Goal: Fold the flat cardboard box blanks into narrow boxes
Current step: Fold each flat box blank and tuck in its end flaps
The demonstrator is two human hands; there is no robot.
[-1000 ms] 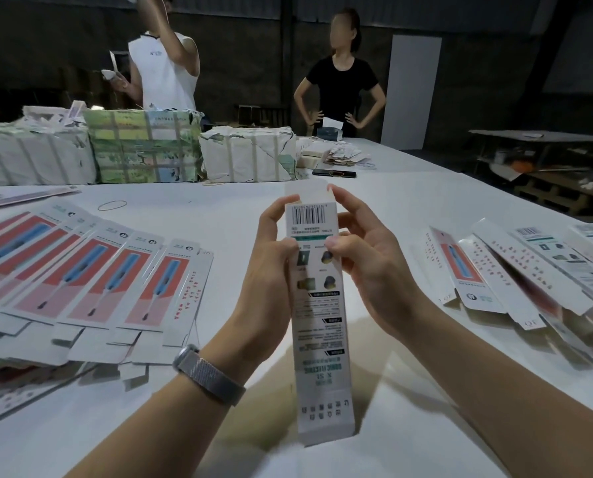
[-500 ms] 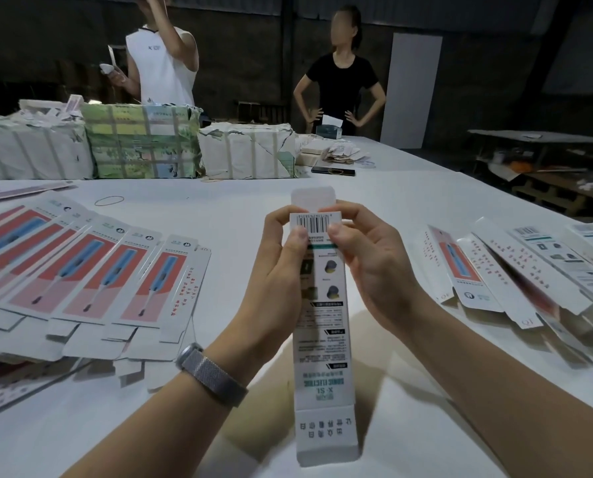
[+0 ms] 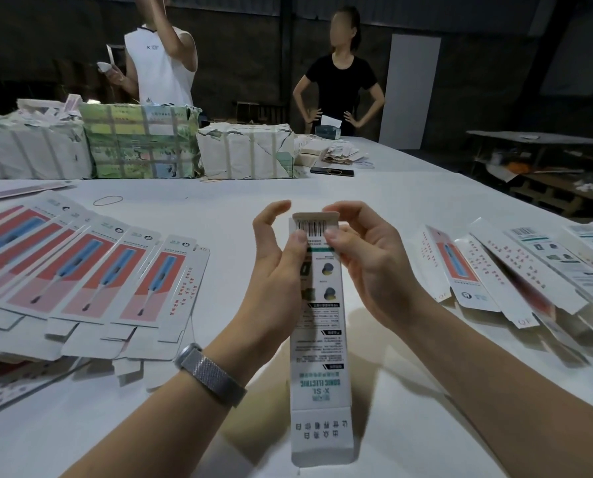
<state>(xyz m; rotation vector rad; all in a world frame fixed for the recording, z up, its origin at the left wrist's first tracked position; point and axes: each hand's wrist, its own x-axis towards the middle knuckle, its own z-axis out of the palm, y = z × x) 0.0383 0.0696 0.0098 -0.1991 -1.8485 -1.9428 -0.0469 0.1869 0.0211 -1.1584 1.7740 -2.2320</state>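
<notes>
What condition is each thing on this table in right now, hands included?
Narrow box: formed, held upright, top flap bent over, bottom flap unfolded.
Left hand: thumb pinches the box near the barcode.
Right hand: fingers pinch the box top.
Flat blanks: unfolded, fanned out overlapping.
Folded boxes: lying in a loose pile.
Wrapped bundles: strapped, paper torn in places.

Bright light from above on my white table [image 3: 409, 201], soft shadows under my arms and box [image 3: 321, 339], dark room behind, far people a bit blurry, edges bent and stretched
</notes>
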